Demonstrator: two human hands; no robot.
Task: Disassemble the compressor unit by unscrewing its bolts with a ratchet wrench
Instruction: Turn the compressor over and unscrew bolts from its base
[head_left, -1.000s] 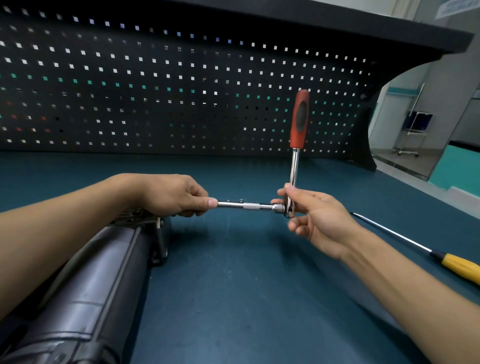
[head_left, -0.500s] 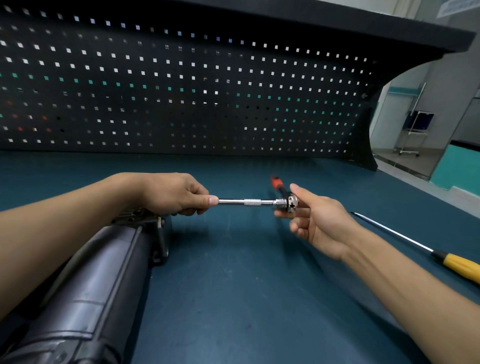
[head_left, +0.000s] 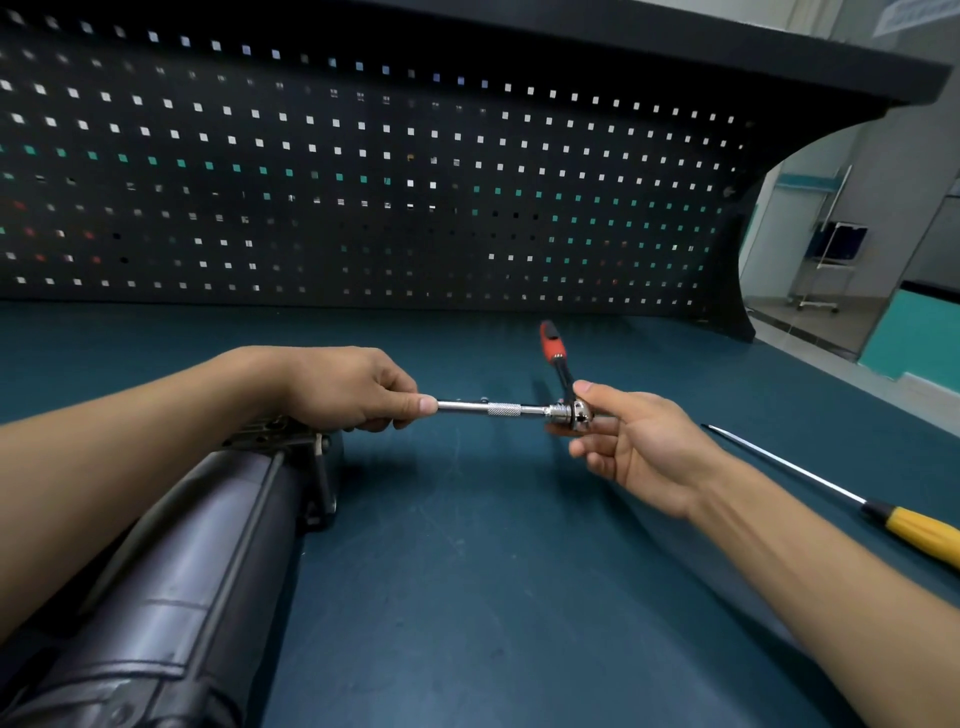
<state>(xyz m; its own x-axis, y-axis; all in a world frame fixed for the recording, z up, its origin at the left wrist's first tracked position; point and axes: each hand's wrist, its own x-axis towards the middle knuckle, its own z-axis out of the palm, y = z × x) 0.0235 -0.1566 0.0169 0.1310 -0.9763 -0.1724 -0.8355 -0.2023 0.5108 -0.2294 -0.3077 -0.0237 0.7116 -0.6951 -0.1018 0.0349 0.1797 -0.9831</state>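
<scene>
**Bench teardown:** A person works a ratchet wrench (head_left: 571, 413) at the end of a compressor unit (head_left: 197, 561). The unit lies on its side along the left of a blue-green tabletop (head_left: 493, 597), its dark cylindrical body running from the near corner toward the middle.

The left hand (head_left: 353, 387) is curled round one end of a chrome extension bar (head_left: 493, 408), thumb laid along the steel, just above the unit's end plate (head_left: 319, 483). The grip looks meant to steady the bar and hold its tip square on a fastener. That tip, and whichever bolt it may sit on, are hidden beneath the hand, so engagement cannot be confirmed.

The right hand (head_left: 639, 441) pinches the wrench's round head between thumb and forefinger, the other fingers loosely bent. That hold suits spinning a bolt that turns easily rather than levering a tight one. The red-and-black handle (head_left: 549, 340) goes unheld, angling up and away toward the black pegboard (head_left: 363, 182).

A long yellow-handled screwdriver (head_left: 914, 527) lies on the tabletop to the right, well apart from the work, probably parked for another stage. The end plate sits on the unit's body, suggesting much of the disassembly remains.
</scene>
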